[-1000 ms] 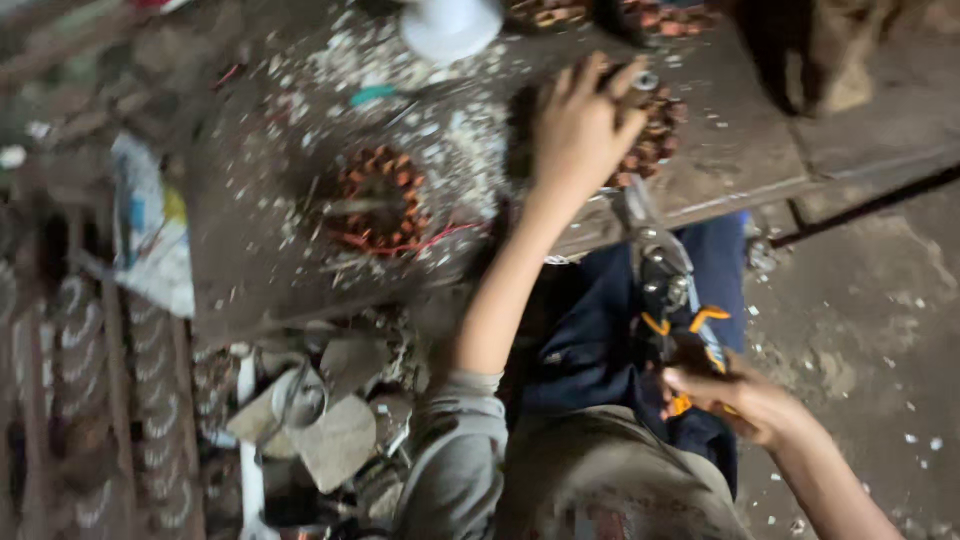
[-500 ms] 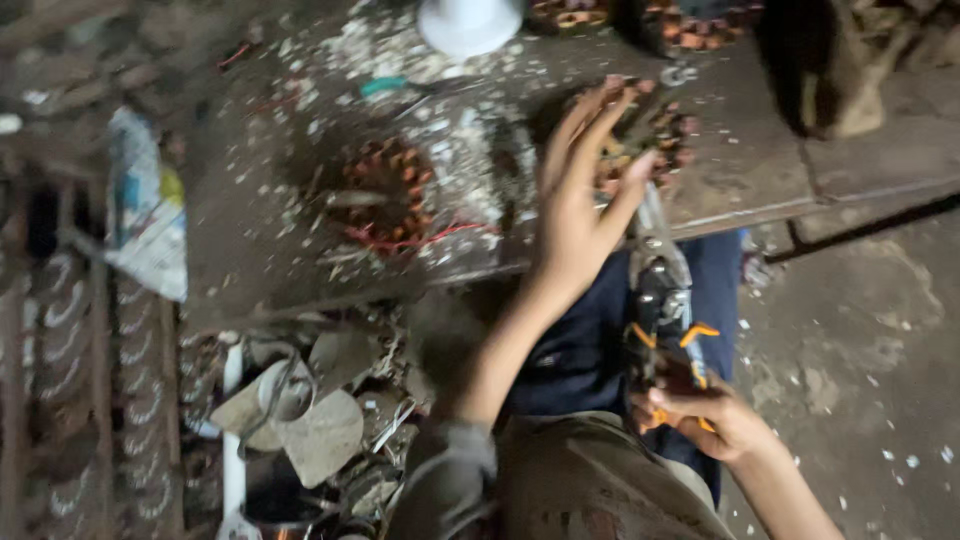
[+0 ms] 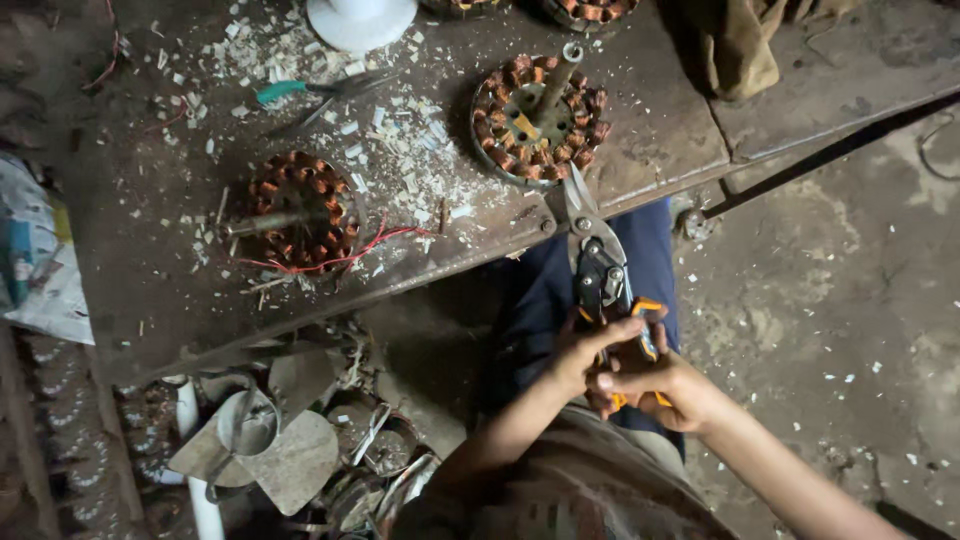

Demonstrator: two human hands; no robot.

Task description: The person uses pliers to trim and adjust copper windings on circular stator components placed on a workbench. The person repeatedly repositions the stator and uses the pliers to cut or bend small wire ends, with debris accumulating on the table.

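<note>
Since the earlier frames the left hand (image 3: 585, 345) has come off the motor stator on the table and dropped back to the lap; it now sits w/ the right hand (image 3: 650, 385) on the tin snips (image 3: 605, 275).

Both hands are curled round the orange-and-black snip handles, fingers wrapped, left thumb over the top. The handles look squeezed near together, and the blades look shut or almost shut, tips at the near table edge just below the stator.

That stator (image 3: 540, 118), w/ copper windings and a shaft sticking up, sits near the near edge of the table (image 3: 150, 290), right of centre. Its coils look intact all round, so cutting on it seems not begun, or barely.

A second stator (image 3: 300, 212) lies left of centre, well apart from the first, w/ red wires (image 3: 350, 255) trailing toward the near edge. Pale scraps (image 3: 400, 170) are scattered between the two, so some stripping work looks done already. A green-handled tool (image 3: 290, 92) lies toward the far edge, near a white round base (image 3: 360, 20). Metal scrap (image 3: 280, 450) is piled on the floor under the table's left part.

Judgement: early-to-mid stage; the right stator still needs its windings cut.
</note>
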